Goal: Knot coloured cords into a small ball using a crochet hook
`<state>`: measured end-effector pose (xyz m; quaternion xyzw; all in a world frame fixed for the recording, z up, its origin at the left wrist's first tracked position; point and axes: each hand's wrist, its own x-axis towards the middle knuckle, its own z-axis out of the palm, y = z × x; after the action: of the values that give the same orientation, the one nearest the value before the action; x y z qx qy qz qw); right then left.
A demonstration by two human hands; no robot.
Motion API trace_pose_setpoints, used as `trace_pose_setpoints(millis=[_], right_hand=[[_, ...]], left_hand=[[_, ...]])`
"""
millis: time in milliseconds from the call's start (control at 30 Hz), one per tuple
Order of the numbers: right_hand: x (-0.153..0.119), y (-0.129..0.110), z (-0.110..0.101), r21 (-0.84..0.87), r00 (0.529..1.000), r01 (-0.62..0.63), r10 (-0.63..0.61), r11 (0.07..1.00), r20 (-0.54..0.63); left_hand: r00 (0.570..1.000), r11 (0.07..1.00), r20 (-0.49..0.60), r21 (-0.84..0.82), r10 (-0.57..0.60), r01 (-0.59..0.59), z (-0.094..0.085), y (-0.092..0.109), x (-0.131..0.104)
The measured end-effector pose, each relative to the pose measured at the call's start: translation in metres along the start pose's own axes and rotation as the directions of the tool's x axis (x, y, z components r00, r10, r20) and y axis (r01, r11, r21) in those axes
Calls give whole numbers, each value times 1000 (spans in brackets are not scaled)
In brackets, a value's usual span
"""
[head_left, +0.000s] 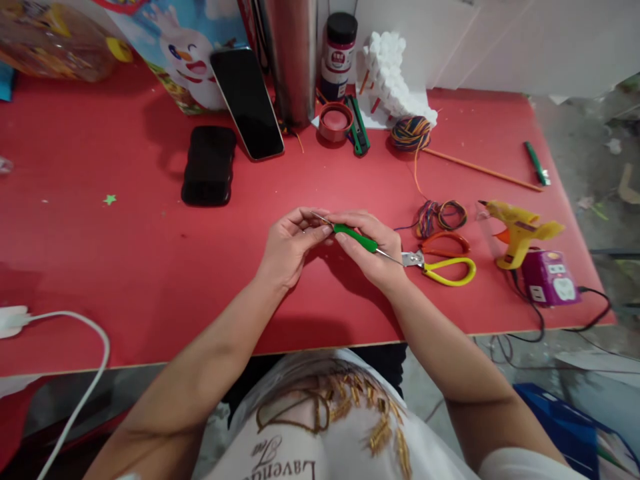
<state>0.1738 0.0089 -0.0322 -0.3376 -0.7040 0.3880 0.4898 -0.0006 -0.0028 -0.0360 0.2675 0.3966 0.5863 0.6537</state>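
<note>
A green-handled crochet hook (pixel 356 237) with thin metal ends lies slantwise across my right hand (pixel 374 248). The right thumb and fingers are closed on its grip, and one metal end sticks out over the palm. Beside it, my left hand (pixel 296 241) is closed in a pinch at the hook's other tip. Whatever is between the left fingers is too small to make out. Both hands meet just above the red table (pixel 150 280). To the right of my right hand lie scissors (pixel 440 261) with red and yellow handles, close to small coils of multicoloured yarn (pixel 440 217).
A yarn ball (pixel 411 133) and a wooden stick (pixel 483 169) lie farther back. At right are a yellow glue gun (pixel 525 230) and a purple power socket (pixel 551 277). Two phones, one a black phone (pixel 209 165), a steel flask (pixel 293 60) and a green cutter (pixel 358 127) occupy the back.
</note>
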Motion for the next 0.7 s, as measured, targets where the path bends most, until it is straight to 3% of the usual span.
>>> trace_pose_setpoints(millis=[333,700], right_hand=[[3,-6,-5,-84,995,99,-102,992,-22],[0,-13,-4,160,981,-164,178,973,-77]], left_hand=[[999,999,27,26,22,-23,5,11,-1],[1000,999,6,40,-8,7,3,15,1]])
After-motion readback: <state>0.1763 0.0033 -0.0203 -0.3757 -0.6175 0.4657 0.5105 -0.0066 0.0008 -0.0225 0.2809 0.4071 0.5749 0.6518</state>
